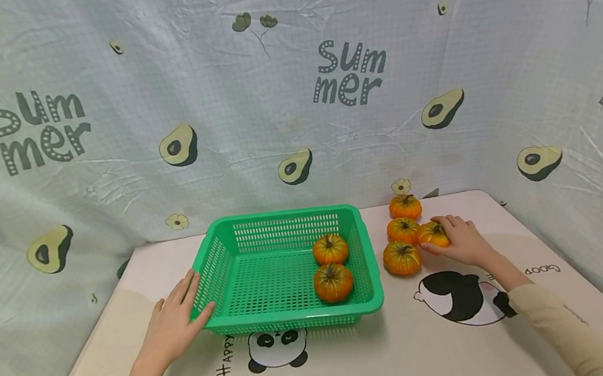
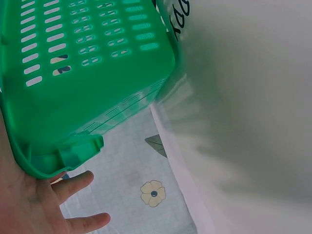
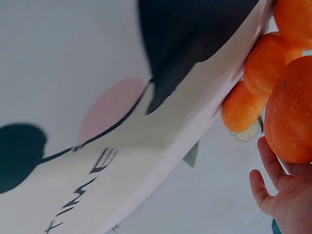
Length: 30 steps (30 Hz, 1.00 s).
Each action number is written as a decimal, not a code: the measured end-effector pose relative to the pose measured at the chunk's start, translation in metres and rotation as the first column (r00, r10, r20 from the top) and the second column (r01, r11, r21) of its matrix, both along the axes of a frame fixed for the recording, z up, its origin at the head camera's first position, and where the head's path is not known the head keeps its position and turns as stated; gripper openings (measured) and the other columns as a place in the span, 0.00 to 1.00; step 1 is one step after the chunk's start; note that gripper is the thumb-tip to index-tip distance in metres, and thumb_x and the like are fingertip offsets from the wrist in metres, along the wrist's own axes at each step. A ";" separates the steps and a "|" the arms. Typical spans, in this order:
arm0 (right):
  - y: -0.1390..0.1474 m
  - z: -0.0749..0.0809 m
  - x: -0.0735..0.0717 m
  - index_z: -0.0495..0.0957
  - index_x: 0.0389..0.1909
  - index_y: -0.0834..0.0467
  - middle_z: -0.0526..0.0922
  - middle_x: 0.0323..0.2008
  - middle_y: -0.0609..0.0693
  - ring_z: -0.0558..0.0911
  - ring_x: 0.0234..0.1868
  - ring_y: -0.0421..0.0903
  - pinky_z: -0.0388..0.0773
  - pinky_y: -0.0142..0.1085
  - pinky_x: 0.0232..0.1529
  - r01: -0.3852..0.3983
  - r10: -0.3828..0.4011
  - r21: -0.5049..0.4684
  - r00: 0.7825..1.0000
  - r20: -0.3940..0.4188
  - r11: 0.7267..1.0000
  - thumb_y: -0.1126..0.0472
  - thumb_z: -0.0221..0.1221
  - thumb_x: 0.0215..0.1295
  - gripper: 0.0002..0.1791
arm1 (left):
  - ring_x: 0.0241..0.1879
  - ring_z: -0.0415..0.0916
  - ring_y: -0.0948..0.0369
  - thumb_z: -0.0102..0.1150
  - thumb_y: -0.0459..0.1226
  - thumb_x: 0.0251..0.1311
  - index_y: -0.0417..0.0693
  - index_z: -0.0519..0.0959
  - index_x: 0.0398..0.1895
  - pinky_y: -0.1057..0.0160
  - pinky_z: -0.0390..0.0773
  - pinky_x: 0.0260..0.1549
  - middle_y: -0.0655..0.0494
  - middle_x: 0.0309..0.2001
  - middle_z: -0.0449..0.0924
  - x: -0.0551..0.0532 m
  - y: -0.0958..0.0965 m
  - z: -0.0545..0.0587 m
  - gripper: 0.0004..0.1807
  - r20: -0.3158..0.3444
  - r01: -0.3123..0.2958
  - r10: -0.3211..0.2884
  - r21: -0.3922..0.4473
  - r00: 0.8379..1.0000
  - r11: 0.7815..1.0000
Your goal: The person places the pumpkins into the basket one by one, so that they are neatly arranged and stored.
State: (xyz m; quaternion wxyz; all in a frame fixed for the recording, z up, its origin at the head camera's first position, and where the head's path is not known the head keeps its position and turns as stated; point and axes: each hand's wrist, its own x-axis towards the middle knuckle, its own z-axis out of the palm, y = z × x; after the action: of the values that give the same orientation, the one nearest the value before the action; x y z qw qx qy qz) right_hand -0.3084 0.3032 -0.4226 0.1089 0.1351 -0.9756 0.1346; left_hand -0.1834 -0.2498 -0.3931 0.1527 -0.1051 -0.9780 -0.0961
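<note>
A green plastic basket (image 1: 295, 323) stands on the table with two small orange pumpkins (image 1: 333, 282) inside, at its right end. Against the basket's left rim lies my left hand (image 1: 170, 326), fingers spread and straight, the thumb near the front corner. In the left wrist view the rim meets the palm of that hand (image 2: 36, 204). My right hand (image 1: 463, 244) grips a small pumpkin (image 1: 433, 235) on the right, thumb on its near side and fingers over its far side. The right wrist view shows this pumpkin (image 3: 292, 112) against the fingers.
Three more pumpkins (image 1: 402, 258) stand in a row between the basket and my right hand. The table (image 1: 412, 356) has a cloth printed with pandas and letters. Behind it hangs a pale curtain (image 1: 234, 96) with avocado prints, close to the table's back edge.
</note>
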 end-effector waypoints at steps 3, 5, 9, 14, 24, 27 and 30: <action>-0.006 0.002 0.002 0.64 0.56 0.65 0.70 0.50 0.66 0.69 0.50 0.61 0.61 0.54 0.50 -0.016 0.016 -0.009 1.000 -0.024 1.000 0.35 0.54 0.52 0.41 | 0.62 0.57 0.42 0.45 0.53 0.60 0.37 0.55 0.66 0.34 0.58 0.51 0.40 0.66 0.54 0.000 0.000 0.000 0.37 0.003 -0.001 0.001 0.001 1.000 1.000; -0.010 0.003 0.002 0.64 0.56 0.65 0.70 0.51 0.66 0.69 0.51 0.61 0.60 0.54 0.51 -0.027 0.027 -0.015 0.999 -0.033 1.000 0.35 0.55 0.52 0.41 | 0.62 0.56 0.42 0.46 0.52 0.60 0.37 0.55 0.66 0.34 0.58 0.51 0.40 0.66 0.54 -0.001 0.000 -0.001 0.37 0.004 -0.002 0.002 0.003 1.000 1.000; -0.019 0.006 0.005 0.64 0.56 0.65 0.70 0.51 0.66 0.68 0.51 0.61 0.59 0.54 0.52 -0.048 0.047 -0.025 0.998 -0.044 0.999 0.36 0.55 0.52 0.42 | 0.62 0.56 0.42 0.47 0.51 0.59 0.37 0.55 0.66 0.34 0.57 0.51 0.40 0.66 0.53 -0.001 0.001 -0.001 0.37 0.005 -0.005 0.005 0.006 1.000 1.000; -0.030 0.012 0.009 0.63 0.57 0.65 0.70 0.51 0.65 0.68 0.51 0.59 0.60 0.54 0.52 -0.080 0.078 -0.029 0.995 -0.069 0.996 0.37 0.56 0.52 0.41 | 0.62 0.57 0.42 0.48 0.50 0.59 0.37 0.55 0.66 0.34 0.58 0.51 0.39 0.66 0.54 0.000 0.002 0.000 0.37 -0.001 -0.006 0.006 0.008 1.000 1.000; -0.051 0.028 0.017 0.64 0.56 0.64 0.71 0.49 0.64 0.70 0.49 0.58 0.62 0.53 0.51 -0.141 0.138 -0.014 0.983 -0.121 0.990 0.40 0.57 0.52 0.39 | 0.62 0.57 0.41 0.48 0.50 0.59 0.35 0.56 0.65 0.34 0.59 0.50 0.38 0.66 0.54 0.001 0.002 -0.001 0.37 -0.005 0.000 0.000 0.008 1.000 1.000; -0.057 0.031 0.019 0.65 0.55 0.63 0.72 0.47 0.62 0.71 0.48 0.57 0.63 0.51 0.50 -0.165 0.161 -0.016 0.977 -0.142 0.986 0.41 0.59 0.51 0.38 | 0.62 0.57 0.41 0.47 0.50 0.59 0.35 0.56 0.65 0.34 0.59 0.51 0.38 0.66 0.54 0.001 0.002 0.000 0.37 -0.009 0.002 -0.002 0.009 1.000 1.000; -0.063 0.034 0.020 0.66 0.55 0.62 0.73 0.46 0.61 0.71 0.47 0.56 0.63 0.50 0.48 -0.195 0.190 -0.013 0.968 -0.166 0.981 0.41 0.60 0.50 0.37 | 0.61 0.58 0.41 0.48 0.50 0.59 0.36 0.56 0.65 0.34 0.59 0.50 0.38 0.66 0.54 0.001 0.001 0.000 0.37 -0.012 0.002 -0.002 0.008 1.000 1.000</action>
State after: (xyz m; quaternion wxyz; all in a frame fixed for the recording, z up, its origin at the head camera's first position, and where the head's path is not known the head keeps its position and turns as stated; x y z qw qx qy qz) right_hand -0.2882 0.2398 -0.3890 0.1772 0.2381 -0.9435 0.1471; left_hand -0.1826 -0.2484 -0.3932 0.1587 -0.1060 -0.9766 -0.0994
